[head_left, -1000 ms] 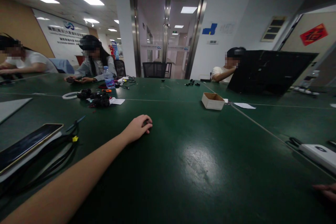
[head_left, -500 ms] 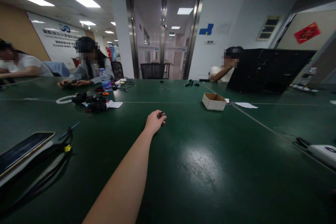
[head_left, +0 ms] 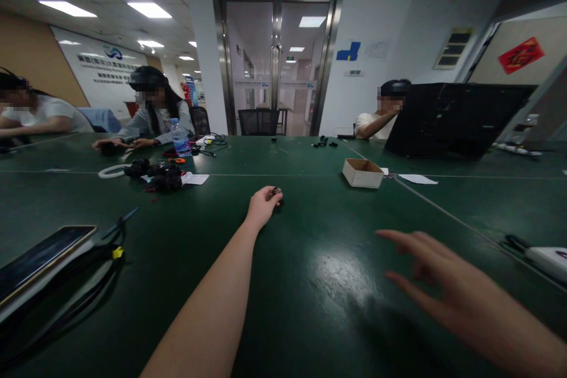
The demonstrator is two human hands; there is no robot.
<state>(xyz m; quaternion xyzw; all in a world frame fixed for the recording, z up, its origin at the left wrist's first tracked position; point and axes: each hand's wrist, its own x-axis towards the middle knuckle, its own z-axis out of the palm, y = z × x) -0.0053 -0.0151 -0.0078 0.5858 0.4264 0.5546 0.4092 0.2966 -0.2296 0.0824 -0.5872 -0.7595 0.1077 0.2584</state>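
Note:
My left hand (head_left: 262, 205) reaches over the middle of the green table (head_left: 283, 283), its fingers closed around a small dark object (head_left: 277, 191). Most of that object is hidden by the fingers, and its kind cannot be made out. At the right, my right hand (head_left: 436, 277) hovers above the table, slightly blurred, with thumb and fingers apart and nothing between them. A small open cardboard box (head_left: 362, 174) stands beyond, between the two hands.
On the left lie a phone (head_left: 48, 260) and black cables (head_left: 100, 280). Behind them are a black cable bundle (head_left: 162, 177) and a water bottle (head_left: 180, 139). A large black monitor (head_left: 456, 118) stands at the back right; a white device (head_left: 549, 263) lies at the right edge. Several people sit across the table.
My right hand has come into view from the lower right. My left hand stays in nearly the same place, with the small dark object in its fingers showing a little more.

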